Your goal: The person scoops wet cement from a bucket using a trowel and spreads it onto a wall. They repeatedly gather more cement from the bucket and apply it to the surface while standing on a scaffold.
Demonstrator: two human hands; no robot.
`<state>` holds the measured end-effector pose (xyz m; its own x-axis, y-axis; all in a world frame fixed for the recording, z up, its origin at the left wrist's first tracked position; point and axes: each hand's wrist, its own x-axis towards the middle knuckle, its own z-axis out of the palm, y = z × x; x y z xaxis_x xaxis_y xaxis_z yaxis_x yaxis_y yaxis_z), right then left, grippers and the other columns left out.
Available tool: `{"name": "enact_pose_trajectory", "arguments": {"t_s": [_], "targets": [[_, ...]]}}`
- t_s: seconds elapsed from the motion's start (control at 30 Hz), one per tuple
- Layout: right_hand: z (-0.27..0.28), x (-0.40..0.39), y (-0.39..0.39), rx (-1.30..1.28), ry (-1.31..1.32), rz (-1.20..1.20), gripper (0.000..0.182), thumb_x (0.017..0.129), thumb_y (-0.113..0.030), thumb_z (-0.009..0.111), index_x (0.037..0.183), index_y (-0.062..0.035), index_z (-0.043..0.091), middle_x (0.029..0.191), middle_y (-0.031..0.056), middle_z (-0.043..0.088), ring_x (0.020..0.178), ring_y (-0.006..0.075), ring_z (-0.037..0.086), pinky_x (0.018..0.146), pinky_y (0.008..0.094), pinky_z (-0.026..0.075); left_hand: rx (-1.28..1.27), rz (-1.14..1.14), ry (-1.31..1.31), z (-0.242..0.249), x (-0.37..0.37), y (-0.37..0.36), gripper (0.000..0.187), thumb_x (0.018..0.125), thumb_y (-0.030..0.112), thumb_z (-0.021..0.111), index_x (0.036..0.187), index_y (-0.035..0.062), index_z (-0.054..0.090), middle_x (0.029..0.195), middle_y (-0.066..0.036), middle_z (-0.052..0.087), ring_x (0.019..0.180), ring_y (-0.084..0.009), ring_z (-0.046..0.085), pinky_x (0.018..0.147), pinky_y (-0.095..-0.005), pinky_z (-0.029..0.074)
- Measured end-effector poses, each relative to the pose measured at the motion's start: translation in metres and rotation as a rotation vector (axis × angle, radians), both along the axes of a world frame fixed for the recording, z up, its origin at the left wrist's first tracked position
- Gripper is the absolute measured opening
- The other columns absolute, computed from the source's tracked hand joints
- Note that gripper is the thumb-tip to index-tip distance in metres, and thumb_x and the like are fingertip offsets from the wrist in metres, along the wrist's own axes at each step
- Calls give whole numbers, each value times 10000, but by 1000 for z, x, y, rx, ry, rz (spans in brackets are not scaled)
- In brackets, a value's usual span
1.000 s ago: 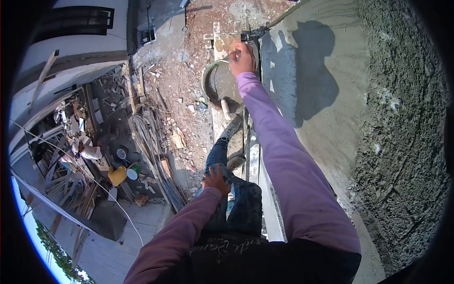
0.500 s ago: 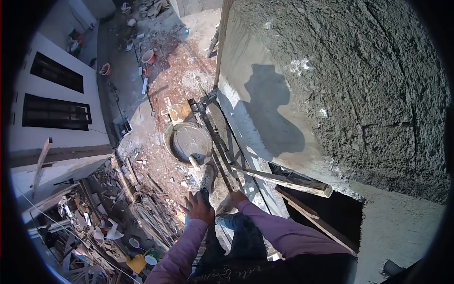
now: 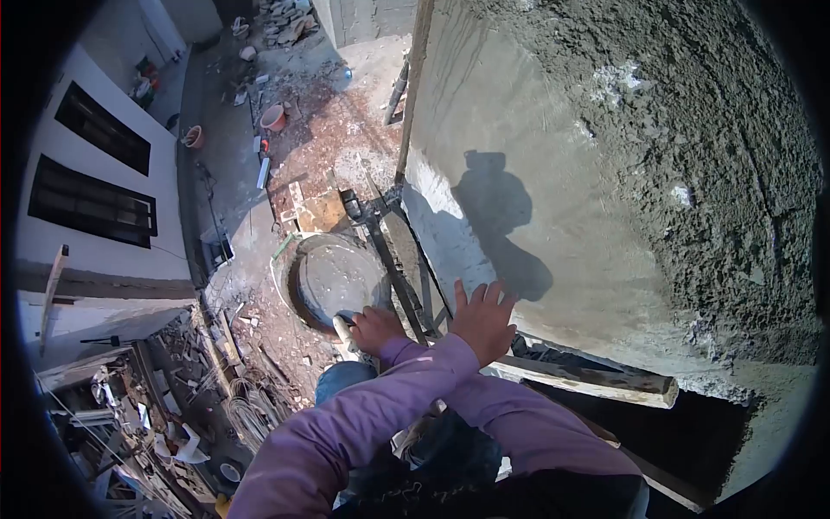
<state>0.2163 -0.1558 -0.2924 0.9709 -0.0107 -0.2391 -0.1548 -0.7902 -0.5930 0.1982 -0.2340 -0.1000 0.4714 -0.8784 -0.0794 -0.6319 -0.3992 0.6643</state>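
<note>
I look down from a scaffold beside a wall. My left hand has its fingers spread, holds nothing, and hovers by the smooth wet plaster of the wall; its purple sleeve crosses over my other arm. My right hand is closed around the pale handle of a trowel at the near rim of a round mortar pan filled with grey mortar. The trowel's blade is hidden.
Dark scaffold poles run along the wall's foot. A wooden beam sticks out over a dark opening. Rough unfinished plaster covers the right side of the wall. Far below lie rubble, buckets and stacked timber.
My view swung up along the wall. The right hand left the far end of the planks, drew back and closed on the trowel handle. The left hand rose from my knee and opened by the wall.
</note>
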Motion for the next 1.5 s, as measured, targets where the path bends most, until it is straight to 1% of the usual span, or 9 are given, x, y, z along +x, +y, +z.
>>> {"name": "enact_pose_trajectory", "arguments": {"t_s": [0.27, 0.43, 0.57, 0.73, 0.9, 1.17, 1.3, 1.43, 1.5], "targets": [[-54, 33, 49, -170, 338, 224, 487, 924, -483, 487, 1194, -118, 662, 1151, 109, 704, 1055, 320, 677, 917, 473, 499, -371, 1, -245, 50, -15, 49, 508, 881, 252, 637, 1322, 33, 515, 1343, -159, 498, 1258, -325, 486, 1117, -649, 239], [-20, 45, 47, -105, 473, 33, 640, 766, -584, 663, 1161, -81, 703, 1262, 173, 645, 1172, 326, 626, 999, 439, 499, -270, -51, -224, 29, -36, 43, 485, 869, 233, 639, 1298, 30, 537, 1349, -159, 495, 1256, -323, 494, 1115, -656, 246], [-4, 73, 22, -240, 465, 262, 502, 742, -389, 653, 1141, -90, 714, 1208, 130, 683, 1141, 296, 645, 960, 411, 515, -176, -37, -250, 23, -46, 53, 464, 841, 203, 632, 1264, 29, 560, 1338, -172, 506, 1229, -335, 517, 1107, -666, 253], [121, 36, -49, -355, 356, 480, 402, 699, -247, 642, 985, 33, 665, 951, 221, 701, 918, 419, 671, 831, 471, 526, -297, 17, -261, 28, -50, 67, 425, 827, 194, 614, 1215, 24, 582, 1304, -180, 534, 1199, -341, 539, 1099, -670, 263], [31, -19, -108, -128, 63, 227, 532, 759, -137, 651, 1195, -55, 359, 926, 253, 653, 860, 452, 650, 756, 514, 506, -325, 49, -261, 34, -48, 72, 442, 817, 207, 636, 1217, 30, 576, 1320, -176, 523, 1220, -324, 527, 1098, -660, 273], [-95, -110, -57, 165, 273, -210, 496, 875, -238, 658, 1278, -52, 439, 1085, 261, 635, 976, 434, 634, 866, 490, 480, -383, -49, -217, 39, -36, 69, 484, 828, 226, 639, 1254, 16, 551, 1299, -171, 525, 1189, -330, 530, 1093, -660, 267], [-82, -77, -87, 201, -102, -443, 522, 886, -256, 671, 1319, -40, 477, 1165, 263, 627, 1055, 420, 626, 945, 469, 465, -366, -42, -213, 44, -20, 65, 493, 851, 239, 657, 1292, 46, 550, 1324, -149, 528, 1203, -309, 539, 1092, -619, 310], [12, 56, -200, -72, -762, -556, 515, 897, -265, 658, 1327, -33, 495, 1046, 256, 661, 987, 432, 644, 853, 456, 499, -532, 61, -153, 50, 0, 61, 464, 858, 216, 643, 1278, 38, 564, 1255, -143, 574, 1141, -297, 578, 1075, -565, 357], [75, 117, -258, -184, -721, -647, 521, 897, -312, 652, 1311, -21, 530, 1110, 259, 655, 1025, 433, 638, 873, 460, 497, -610, 127, -165, 53, 8, 60, 450, 860, 206, 638, 1271, 36, 576, 1212, -136, 597, 1105, -284, 595, 1063, -532, 382]]}}
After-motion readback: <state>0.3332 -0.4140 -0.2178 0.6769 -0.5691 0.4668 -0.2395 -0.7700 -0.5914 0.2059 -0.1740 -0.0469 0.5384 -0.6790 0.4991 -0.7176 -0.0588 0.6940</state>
